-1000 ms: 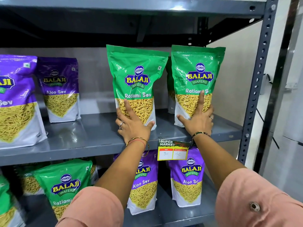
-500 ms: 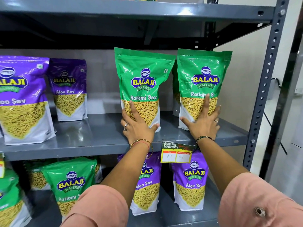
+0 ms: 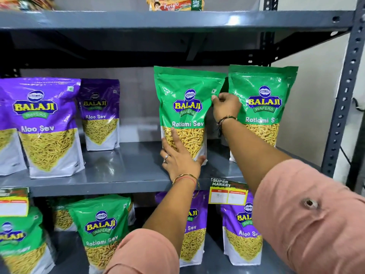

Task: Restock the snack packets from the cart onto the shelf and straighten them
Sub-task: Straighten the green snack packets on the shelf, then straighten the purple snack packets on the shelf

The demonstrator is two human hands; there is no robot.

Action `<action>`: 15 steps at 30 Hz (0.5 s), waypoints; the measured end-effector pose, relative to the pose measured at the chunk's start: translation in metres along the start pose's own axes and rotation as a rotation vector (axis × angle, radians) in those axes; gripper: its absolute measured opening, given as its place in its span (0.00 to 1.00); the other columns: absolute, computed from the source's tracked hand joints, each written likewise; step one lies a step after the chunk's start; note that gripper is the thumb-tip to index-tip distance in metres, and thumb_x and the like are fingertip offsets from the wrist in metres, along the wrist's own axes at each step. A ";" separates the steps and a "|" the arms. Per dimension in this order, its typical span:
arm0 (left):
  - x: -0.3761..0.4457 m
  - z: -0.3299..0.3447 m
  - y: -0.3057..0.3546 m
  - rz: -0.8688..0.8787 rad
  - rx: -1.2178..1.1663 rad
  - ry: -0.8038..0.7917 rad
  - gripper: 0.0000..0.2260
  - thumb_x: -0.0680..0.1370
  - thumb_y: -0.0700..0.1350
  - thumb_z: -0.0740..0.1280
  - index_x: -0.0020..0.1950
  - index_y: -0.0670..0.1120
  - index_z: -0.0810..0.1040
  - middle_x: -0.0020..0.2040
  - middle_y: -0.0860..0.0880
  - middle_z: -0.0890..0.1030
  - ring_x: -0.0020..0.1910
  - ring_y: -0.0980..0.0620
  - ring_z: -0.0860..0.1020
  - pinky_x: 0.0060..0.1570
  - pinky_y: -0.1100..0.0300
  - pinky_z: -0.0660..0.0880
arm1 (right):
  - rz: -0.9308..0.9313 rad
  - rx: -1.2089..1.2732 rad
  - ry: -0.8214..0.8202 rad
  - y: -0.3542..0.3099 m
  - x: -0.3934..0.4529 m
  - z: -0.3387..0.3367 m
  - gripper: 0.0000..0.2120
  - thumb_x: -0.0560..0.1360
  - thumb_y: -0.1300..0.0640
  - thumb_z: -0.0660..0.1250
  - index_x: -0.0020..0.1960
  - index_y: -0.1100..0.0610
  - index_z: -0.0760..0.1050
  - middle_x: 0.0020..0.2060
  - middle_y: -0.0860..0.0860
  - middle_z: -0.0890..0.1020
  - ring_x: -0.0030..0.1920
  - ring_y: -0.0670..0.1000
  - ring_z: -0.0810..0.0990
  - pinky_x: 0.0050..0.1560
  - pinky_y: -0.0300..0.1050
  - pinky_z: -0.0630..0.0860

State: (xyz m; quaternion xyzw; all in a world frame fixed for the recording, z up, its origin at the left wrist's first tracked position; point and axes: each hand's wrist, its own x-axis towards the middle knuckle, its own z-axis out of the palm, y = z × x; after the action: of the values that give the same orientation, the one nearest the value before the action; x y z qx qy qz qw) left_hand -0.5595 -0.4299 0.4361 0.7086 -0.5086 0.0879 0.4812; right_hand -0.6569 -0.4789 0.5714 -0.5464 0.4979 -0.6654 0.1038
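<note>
Straightening step: left hand [image 3: 178,155] braces the Ratlami Sev packet [image 3: 185,113] low at 7 o'clock; right hand [image 3: 225,107] pinches its 3 o'clock edge; next, I judge, square it beside its neighbour packet [image 3: 264,103].

The middle shelf [image 3: 110,175] was grey painted metal, smooth with a dull sheen that caught soft reflections, and the upright post [image 3: 344,91] was the same metal, punched with holes. The green Ratlami Sev packet [image 3: 187,107] and its green neighbour [image 3: 263,103] were glossy plastic film, creased and glinting. The purple Aloo Sev packet [image 3: 45,123] looked equally shiny, with a white lower part. The price tag [image 3: 228,191] seemed to be printed paper or card. The sleeve [image 3: 316,214] was matt pink woven cloth with a button. A thin bangle [image 3: 184,177] shone like metal.
</note>
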 end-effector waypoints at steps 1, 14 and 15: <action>0.000 0.000 0.000 0.003 0.002 0.004 0.59 0.59 0.63 0.75 0.74 0.52 0.36 0.74 0.41 0.54 0.65 0.38 0.64 0.54 0.42 0.73 | -0.004 -0.029 0.004 -0.003 0.005 0.000 0.11 0.75 0.56 0.69 0.44 0.65 0.81 0.44 0.60 0.85 0.39 0.53 0.79 0.44 0.37 0.71; 0.021 -0.052 -0.061 0.106 -0.050 0.196 0.45 0.68 0.71 0.58 0.76 0.50 0.44 0.77 0.40 0.54 0.76 0.40 0.54 0.74 0.44 0.55 | -0.410 -0.256 0.328 -0.029 -0.049 0.025 0.25 0.76 0.50 0.59 0.72 0.53 0.63 0.69 0.53 0.71 0.68 0.55 0.68 0.69 0.48 0.62; 0.028 -0.065 -0.079 0.103 -0.043 0.235 0.41 0.71 0.68 0.57 0.76 0.51 0.45 0.77 0.40 0.54 0.76 0.40 0.54 0.75 0.44 0.54 | -0.471 -0.245 0.327 -0.036 -0.063 0.034 0.26 0.75 0.51 0.59 0.73 0.53 0.63 0.69 0.53 0.71 0.68 0.56 0.68 0.70 0.49 0.62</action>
State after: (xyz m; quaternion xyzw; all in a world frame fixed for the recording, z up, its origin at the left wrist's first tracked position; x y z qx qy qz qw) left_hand -0.4592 -0.3959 0.4404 0.6557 -0.4864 0.1841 0.5473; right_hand -0.5900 -0.4367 0.5568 -0.5407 0.4444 -0.6853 -0.2015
